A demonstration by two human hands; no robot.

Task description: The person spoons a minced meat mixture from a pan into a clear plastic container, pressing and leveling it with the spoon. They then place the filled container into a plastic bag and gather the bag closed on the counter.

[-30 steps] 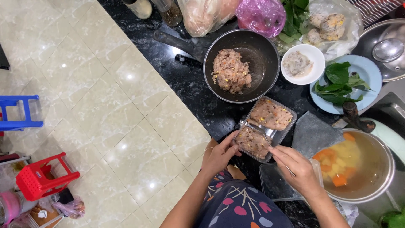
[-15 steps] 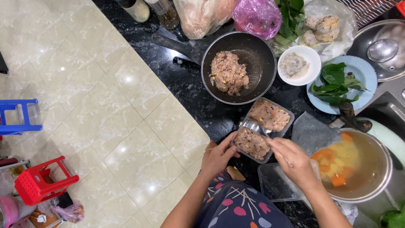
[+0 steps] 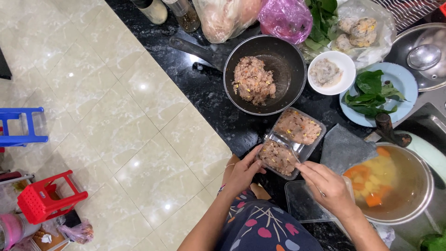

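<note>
I see a clear two-compartment plastic food tray (image 3: 291,142) on the black counter, a pink plastic bag (image 3: 285,18) and two clear bags (image 3: 226,16) behind, contents possibly food.

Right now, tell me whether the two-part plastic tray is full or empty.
Full: both halves of the plastic tray hold minced meat, level with the rim; the left hand steadies it.

Black stone counter (image 3: 209,93) running diagonally, carrying everything. Dark pan (image 3: 278,56) of minced mix sitting far centre, two-part plastic tray (image 3: 292,142) lying nearer. White bowl (image 3: 331,72) and blue plate (image 3: 395,88) of greens sitting right. Soup pot (image 3: 399,186) standing near right, clear lid (image 3: 304,202) lying beside it.
</note>
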